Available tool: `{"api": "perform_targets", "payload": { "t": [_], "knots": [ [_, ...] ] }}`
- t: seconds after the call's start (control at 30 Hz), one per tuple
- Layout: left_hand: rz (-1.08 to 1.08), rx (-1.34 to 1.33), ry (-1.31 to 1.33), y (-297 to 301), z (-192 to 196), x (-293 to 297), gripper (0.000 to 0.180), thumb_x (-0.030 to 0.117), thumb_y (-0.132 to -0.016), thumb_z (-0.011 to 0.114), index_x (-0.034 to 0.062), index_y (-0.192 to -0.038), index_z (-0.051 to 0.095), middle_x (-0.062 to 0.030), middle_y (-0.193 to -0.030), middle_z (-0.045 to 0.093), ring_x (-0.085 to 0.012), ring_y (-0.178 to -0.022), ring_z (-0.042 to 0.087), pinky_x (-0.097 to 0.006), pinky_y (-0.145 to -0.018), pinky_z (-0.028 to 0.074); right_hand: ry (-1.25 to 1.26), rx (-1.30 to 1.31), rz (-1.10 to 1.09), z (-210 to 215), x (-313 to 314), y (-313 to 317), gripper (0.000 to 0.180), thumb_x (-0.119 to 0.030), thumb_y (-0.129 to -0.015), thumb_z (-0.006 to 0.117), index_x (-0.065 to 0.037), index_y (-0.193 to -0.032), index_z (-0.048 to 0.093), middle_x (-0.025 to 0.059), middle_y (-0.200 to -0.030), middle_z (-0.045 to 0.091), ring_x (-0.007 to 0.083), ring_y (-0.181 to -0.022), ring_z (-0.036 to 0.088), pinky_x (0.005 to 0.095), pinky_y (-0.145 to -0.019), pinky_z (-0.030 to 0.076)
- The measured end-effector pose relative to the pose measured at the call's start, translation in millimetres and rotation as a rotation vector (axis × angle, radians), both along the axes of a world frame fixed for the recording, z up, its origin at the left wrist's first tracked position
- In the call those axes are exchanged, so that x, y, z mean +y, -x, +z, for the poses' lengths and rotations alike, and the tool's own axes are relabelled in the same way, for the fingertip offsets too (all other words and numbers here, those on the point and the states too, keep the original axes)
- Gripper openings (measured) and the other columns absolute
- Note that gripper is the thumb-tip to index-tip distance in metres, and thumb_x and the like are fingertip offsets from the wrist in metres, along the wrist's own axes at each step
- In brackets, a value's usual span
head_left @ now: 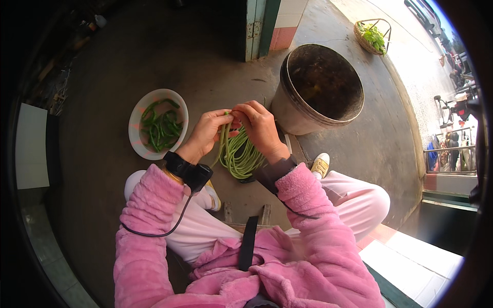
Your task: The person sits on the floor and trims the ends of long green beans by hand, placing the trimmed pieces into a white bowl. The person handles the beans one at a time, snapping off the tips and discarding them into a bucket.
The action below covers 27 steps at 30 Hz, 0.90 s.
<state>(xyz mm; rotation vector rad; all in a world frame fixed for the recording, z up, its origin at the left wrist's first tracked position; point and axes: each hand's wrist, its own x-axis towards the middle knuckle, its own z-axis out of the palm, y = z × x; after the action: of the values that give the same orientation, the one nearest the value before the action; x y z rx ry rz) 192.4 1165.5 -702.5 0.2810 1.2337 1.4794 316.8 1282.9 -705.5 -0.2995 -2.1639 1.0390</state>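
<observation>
We hold a bunch of long green beans (238, 154) between both hands, out in front of our knees. Our left hand (208, 132) is closed around the top of the bunch, thumb and fingers pinching the stems; our right hand (258, 126) meets it fingertip to fingertip, closed on the same top ends. The rest of the bunch hangs in a loop below our hands, down towards the floor between our feet.

As for progress, we judge the work well begun but far from done: the white bowl (137, 134) to the left of our left hand already holds a modest layer of short green pieces, while the loop under our hands is still thick with whole, uncut beans. Most of the bunch looks untouched.

Just beyond our right hand stands a large metal bucket (292, 115), dark inside; we cannot tell what it holds. Farther off past it, a small woven basket (363, 42) carries leafy greens. A yellow shoe (320, 165) shows below our right wrist. Nothing lies between our hands and the bowl, so that way is open; the bucket sits close on the right.
</observation>
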Motion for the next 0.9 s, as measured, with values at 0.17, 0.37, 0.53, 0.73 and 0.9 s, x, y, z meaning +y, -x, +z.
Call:
{"api": "perform_targets", "payload": {
  "t": [0.17,0.37,0.53,0.73,0.9],
  "knots": [
    [0.045,-0.265,0.009,2,3,1,0.018,0.014,-0.097,0.052,0.0032,-0.108,0.062,-0.0057,-0.101,0.065,-0.0155,-0.092,0.065,-0.037,-0.079,0.057,-0.045,0.051,-0.081,-12,-10,6,0.013,-0.004,-0.083,0.063,-0.002,-0.096,0.062,0.0121,-0.091,0.059,0.0299,-0.08,0.061,0.0361,-0.068,0.051],
    [-0.001,0.086,-0.013,-14,12,9,0.018,0.017,-0.099,0.052,0.005,-0.108,0.062,-0.0058,-0.101,0.066,-0.0161,-0.088,0.066,-0.033,-0.076,0.057,0.229,0.117,-0.157,-4,-16,-4,0.009,0.002,-0.088,0.059,-0.001,-0.097,0.058,0.0117,-0.092,0.059,0.0235,-0.076,0.062,0.0312,-0.066,0.051],
    [0.231,-0.004,-0.062,1,22,14,0.02,0.022,-0.099,0.054,0.0062,-0.109,0.059,-0.0089,-0.106,0.066,-0.0182,-0.09,0.067,-0.031,-0.077,0.057,0.119,0.138,-0.161,10,-18,-22,0.009,0.002,-0.089,0.058,0.0,-0.097,0.058,0.0129,-0.092,0.057,0.0267,-0.079,0.06,0.032,-0.07,0.049],
    [0.231,0.095,-0.181,24,28,8,0.021,0.027,-0.1,0.053,0.0101,-0.111,0.06,0.0015,-0.084,0.055,-0.0084,-0.073,0.053,-0.025,-0.068,0.048,0.202,0.25,-0.472,36,65,-45,0.015,0.0,-0.091,0.057,0.0,-0.105,0.057,0.014,-0.102,0.06,0.0263,-0.083,0.06,0.0304,-0.076,0.049],
    [0.2,0.135,-0.254,37,28,4,0.026,0.029,-0.101,0.052,0.0069,-0.112,0.059,0.0049,-0.077,0.045,-0.0052,-0.069,0.042,-0.021,-0.064,0.038,-0.473,-0.139,-0.673,28,122,-59,0.027,-0.003,-0.089,0.059,-0.002,-0.117,0.06,0.0168,-0.121,0.061,0.0252,-0.106,0.062,0.0337,-0.09,0.048]
  ]
}}
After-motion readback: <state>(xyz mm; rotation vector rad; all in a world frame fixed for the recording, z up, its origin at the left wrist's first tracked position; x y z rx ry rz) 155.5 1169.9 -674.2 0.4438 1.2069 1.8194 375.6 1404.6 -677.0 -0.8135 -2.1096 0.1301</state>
